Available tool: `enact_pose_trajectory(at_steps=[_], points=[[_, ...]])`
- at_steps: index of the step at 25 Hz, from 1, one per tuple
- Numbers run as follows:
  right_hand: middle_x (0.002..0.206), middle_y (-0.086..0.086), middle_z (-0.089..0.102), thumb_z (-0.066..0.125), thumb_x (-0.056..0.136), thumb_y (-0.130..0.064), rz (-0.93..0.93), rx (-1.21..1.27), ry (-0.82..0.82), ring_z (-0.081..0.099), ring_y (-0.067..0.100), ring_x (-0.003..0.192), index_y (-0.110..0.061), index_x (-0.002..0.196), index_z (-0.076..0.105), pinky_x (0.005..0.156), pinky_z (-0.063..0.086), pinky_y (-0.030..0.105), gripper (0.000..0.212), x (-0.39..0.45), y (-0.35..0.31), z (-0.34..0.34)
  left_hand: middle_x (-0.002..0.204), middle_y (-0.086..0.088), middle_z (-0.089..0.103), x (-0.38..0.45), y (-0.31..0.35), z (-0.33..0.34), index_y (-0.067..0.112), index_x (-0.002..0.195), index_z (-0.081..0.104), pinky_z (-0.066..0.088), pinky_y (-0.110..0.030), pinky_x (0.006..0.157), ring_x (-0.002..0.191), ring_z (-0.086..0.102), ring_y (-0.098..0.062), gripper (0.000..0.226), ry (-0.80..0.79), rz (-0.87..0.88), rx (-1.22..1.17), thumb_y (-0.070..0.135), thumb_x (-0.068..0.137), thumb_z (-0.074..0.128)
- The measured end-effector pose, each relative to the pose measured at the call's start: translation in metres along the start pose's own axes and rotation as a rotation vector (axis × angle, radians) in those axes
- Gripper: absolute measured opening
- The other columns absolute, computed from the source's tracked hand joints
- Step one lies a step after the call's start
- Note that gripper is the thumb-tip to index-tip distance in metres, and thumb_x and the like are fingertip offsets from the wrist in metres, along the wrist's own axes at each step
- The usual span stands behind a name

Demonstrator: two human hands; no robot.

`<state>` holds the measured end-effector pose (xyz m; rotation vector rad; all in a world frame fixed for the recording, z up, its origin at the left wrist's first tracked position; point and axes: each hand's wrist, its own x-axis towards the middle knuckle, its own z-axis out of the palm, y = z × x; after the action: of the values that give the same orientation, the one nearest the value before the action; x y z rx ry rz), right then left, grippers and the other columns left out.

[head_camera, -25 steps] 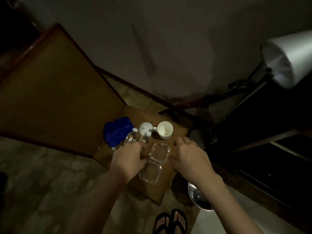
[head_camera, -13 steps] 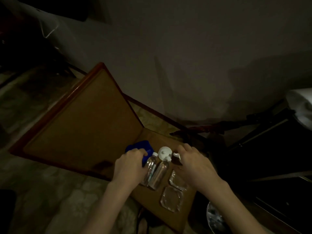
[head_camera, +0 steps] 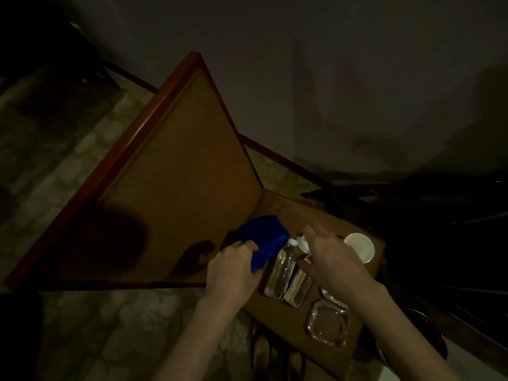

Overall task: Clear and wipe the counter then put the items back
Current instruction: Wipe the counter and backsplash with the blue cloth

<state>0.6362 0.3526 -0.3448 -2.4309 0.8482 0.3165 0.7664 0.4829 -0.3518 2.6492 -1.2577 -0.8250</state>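
left hand [head_camera: 233, 266] clamped on blue cloth [head_camera: 265, 239], right hand [head_camera: 331, 257] fingers loosely apart over two clear bottles [head_camera: 288, 276] on counter [head_camera: 288, 213], white cup [head_camera: 360, 247] beside, glass ashtray [head_camera: 327, 327] near

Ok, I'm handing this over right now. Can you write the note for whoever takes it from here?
Left hand: grips the blue cloth at the small table's near-left edge.
Right hand: fingers spread over the second bottle; whether it grips it is unclear.
Two clear bottles lie side by side, the first bottle next to the cloth. White cup behind the right hand, glass ashtray in front of it.
Done: nothing visibly cleared.
Left: move the items off, wipe, put them back.
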Motion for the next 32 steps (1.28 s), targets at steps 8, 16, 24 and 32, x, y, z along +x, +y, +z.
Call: enact_pose_trajectory(at_steps=[8,16,24,32], points=[[0.134,0.000,0.045,0.060,0.088,-0.016,0.000,-0.025,-0.100,0.045,0.019,0.121,-0.021,0.136,0.038,0.086,0.045,0.030,0.053,0.078,0.043,0.103,0.142,0.002,0.042,0.070,-0.032,0.093,0.026,0.142,0.035,0.047,-0.027,0.089,0.124,0.049,-0.018,0.058,-0.104,-0.176,-0.093,0.029,0.091,0.061],[0.158,0.007,0.010,0.062,0.088,-0.013,-0.074,-0.063,-0.296,0.012,0.031,0.145,-0.018,0.149,0.020,0.106,0.037,0.036,0.074,0.170,0.076,0.193,0.148,-0.001,0.033,0.154,-0.079,0.176,0.022,0.144,0.033,0.041,-0.035,0.104,0.134,0.037,-0.022,0.075,-0.110,-0.173,-0.141,0.030,0.082,0.073],[0.159,0.008,-0.009,0.057,0.091,-0.016,-0.066,-0.155,-0.273,0.000,0.039,0.145,-0.027,0.150,0.006,0.113,0.027,0.052,0.079,0.196,0.076,0.229,0.155,-0.002,0.017,0.171,-0.092,0.226,0.023,0.149,0.015,0.031,-0.038,0.110,0.142,0.017,-0.025,0.101,-0.089,-0.191,-0.088,0.031,0.072,0.080],[0.146,0.010,0.024,0.051,0.092,-0.013,-0.087,-0.152,-0.158,0.032,0.037,0.132,-0.024,0.141,0.029,0.081,0.052,0.041,0.054,0.190,0.065,0.210,0.141,-0.004,0.036,0.173,-0.083,0.209,0.021,0.135,0.035,0.042,-0.036,0.099,0.132,0.033,-0.025,0.073,-0.026,-0.209,-0.101,0.026,0.075,0.076]])
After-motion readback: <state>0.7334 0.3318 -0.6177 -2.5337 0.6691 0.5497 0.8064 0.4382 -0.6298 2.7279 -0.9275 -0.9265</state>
